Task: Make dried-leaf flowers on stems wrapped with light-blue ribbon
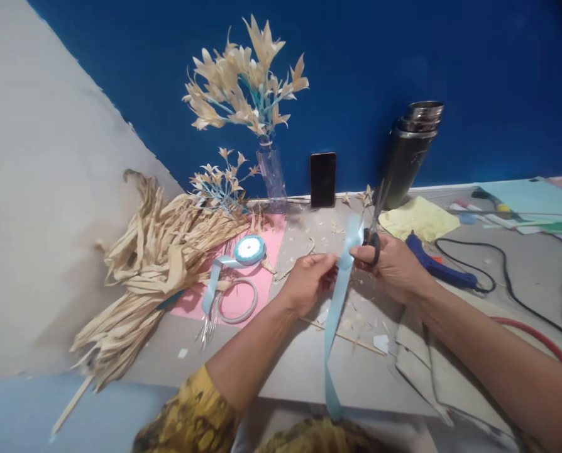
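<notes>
My left hand (pixel 312 283) is closed, its fingertips pinched at the edge of a light blue satin ribbon (pixel 337 308) and partly hidden behind it. The ribbon hangs past the table's front edge, and its upper end sticks up above my fingers. My right hand (pixel 398 264) grips black-handled scissors (pixel 371 242), blades pointing up and away. Its thumb and fingertip meet the ribbon near the top. To the left, a ribbon spool (pixel 250 250) with a loose tail lies on pink paper (pixel 274 242), close to a pale ring (pixel 253 305).
Dried corn husks (pixel 168 245) pile up at left. Husk flowers (pixel 247 82) stand in a clear bottle (pixel 272 179). A phone (pixel 323 179) and a dark flask (pixel 410 154) are by the wall. A blue glue gun (pixel 439 264) with its cord lies right. A thin stick (pixel 351 338) and scraps litter the table.
</notes>
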`<state>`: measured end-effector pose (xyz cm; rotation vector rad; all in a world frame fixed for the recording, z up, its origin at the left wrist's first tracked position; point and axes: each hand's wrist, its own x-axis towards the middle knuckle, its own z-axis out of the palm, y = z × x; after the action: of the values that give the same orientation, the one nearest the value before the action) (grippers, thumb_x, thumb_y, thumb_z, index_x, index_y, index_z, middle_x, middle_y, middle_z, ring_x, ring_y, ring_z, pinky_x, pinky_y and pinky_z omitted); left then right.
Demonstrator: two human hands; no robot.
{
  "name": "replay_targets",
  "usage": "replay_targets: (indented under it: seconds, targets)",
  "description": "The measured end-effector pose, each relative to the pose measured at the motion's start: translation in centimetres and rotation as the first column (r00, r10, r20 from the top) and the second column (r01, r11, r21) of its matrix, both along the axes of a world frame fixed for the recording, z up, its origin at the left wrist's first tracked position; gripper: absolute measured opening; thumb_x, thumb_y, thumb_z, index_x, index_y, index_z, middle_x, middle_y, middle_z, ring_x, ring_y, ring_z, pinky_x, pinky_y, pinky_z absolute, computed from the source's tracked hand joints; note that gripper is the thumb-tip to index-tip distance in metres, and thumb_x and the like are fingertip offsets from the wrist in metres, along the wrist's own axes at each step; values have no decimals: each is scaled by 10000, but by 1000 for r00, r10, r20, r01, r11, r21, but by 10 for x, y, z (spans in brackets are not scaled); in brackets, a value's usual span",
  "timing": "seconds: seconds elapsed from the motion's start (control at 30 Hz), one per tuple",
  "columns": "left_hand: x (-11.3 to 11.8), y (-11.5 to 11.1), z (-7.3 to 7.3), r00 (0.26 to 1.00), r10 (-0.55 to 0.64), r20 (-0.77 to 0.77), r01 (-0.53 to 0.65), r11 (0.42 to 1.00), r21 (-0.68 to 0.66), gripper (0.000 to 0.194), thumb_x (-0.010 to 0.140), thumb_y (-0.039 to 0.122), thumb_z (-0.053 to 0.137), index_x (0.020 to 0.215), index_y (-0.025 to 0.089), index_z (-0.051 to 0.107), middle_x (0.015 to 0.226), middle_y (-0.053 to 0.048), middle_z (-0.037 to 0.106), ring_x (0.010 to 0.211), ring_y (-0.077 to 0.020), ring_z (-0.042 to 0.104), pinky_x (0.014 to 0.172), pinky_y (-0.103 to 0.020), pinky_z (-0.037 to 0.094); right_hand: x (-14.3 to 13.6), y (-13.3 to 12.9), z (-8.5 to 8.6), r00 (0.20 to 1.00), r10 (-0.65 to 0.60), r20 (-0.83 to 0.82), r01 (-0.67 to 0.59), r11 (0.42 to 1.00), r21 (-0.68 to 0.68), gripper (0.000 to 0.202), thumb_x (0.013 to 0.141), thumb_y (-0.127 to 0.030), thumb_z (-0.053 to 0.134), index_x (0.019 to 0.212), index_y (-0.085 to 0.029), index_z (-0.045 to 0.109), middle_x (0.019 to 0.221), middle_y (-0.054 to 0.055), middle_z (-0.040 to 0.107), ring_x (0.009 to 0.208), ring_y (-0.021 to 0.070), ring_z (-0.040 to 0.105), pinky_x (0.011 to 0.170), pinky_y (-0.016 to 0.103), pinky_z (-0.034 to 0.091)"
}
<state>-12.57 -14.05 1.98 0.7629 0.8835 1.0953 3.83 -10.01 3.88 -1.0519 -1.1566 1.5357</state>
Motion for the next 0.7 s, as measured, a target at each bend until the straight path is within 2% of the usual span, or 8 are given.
replay_targets:
  seconds: [0.07,0.17,0.3,0.47,0.6,0.7]
  targets:
    - [-1,1,3,1000,-11,29,11,1000,-3,526,728,610,737,796,88,721,683,-67,645,598,-125,566,556,-243,417,5,3,0,999,-2,-37,2,1000,9,261,620,-282,818,679,-213,573,643,-32,577,590,131,507,583,288,428]
    - [-2,1,5,1000,-18,18,18,1000,5,578,740,658,693,796,83,718,701,-87,655,612,-145,590,564,-259,440,10,4,2,999,-3,-35,4,1000,29,247,664,-287,799,684,-216,564,628,-25,561,573,132,484,563,294,412]
    - [-3,-1,7,997,32,-66,-28,998,63,445,689,536,791,810,112,728,731,-68,656,649,-134,592,598,-250,433,9,-1,7,1000,23,21,-24,998,53,284,622,-312,824,677,-214,563,617,-41,543,552,115,456,536,273,381]
    - [-2,-3,10,986,15,-166,3,994,106,274,620,365,849,669,147,691,591,2,573,557,-93,487,568,-241,375,1,-10,12,992,48,115,-58,994,89,326,570,-363,843,699,-204,590,596,-53,542,550,115,461,537,265,380]
    - [-4,-1,12,987,156,-49,-153,986,68,262,581,315,861,653,148,673,604,9,575,548,-83,469,560,-237,356,-5,-14,11,993,44,113,-49,998,44,377,572,-355,852,842,-188,649,648,-41,598,579,123,506,549,259,410]
    - [-7,1,13,977,212,25,-212,977,21,260,586,293,852,623,144,642,551,25,531,519,-73,444,546,-225,333,-8,-16,9,985,115,128,-117,993,13,396,569,-331,857,889,-197,667,739,-15,655,641,147,574,575,265,453]
